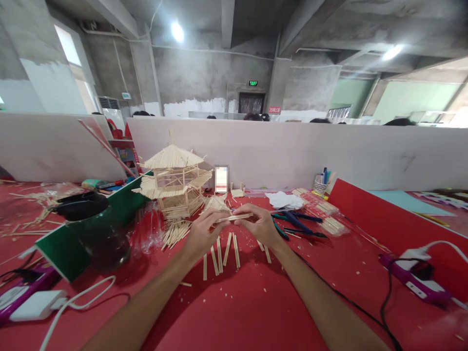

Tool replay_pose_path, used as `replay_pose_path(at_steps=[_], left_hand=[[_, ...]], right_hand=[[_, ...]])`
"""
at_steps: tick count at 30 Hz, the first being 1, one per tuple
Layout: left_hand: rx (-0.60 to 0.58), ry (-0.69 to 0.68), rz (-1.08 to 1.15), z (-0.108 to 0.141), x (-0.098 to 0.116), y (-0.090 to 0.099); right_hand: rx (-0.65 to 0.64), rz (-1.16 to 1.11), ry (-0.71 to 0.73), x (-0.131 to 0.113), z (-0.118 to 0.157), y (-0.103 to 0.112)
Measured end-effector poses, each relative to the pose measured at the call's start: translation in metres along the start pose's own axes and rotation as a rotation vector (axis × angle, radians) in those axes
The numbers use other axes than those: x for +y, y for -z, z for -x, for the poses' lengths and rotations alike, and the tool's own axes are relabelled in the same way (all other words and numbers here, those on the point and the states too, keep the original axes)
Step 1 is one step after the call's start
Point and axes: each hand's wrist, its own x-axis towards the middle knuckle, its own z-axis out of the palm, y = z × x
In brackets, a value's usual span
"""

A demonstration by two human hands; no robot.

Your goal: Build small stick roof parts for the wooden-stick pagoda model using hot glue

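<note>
Between my two hands, above the red table, a few thin wooden sticks lie level. My left hand pinches their left end and my right hand pinches the right end. Several loose sticks are laid out on the table below. Behind my left hand stands a wooden-stick pagoda model with tiered roofs. A smaller stick roof sits just beyond my hands, partly hidden by them. A pile of short sticks lies left of my left hand.
Pliers and bagged sticks lie to the right, near a white tissue. A phone leans on the white partition. At left stand a dark pot and green board; purple power strips lie at both sides.
</note>
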Motion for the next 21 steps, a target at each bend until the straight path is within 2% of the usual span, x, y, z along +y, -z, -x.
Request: replay_pose_path(at_steps=[5, 13, 15, 21], left_hand=[[-0.004, 0.082, 0.056, -0.003, 0.004, 0.002], [0.176, 0.467, 0.261, -0.012, -0.002, 0.008], [0.169, 0.522, 0.288, -0.013, -0.005, 0.009], [0.115, 0.568, 0.312, -0.013, -0.015, 0.009]], right_hand=[[0.013, -0.037, -0.053, 0.000, 0.000, 0.002], [0.062, -0.110, -0.075, 0.002, -0.002, 0.006], [0.073, -0.152, -0.082, 0.003, -0.003, 0.007], [0.140, -0.276, -0.127, 0.006, -0.004, 0.012]])
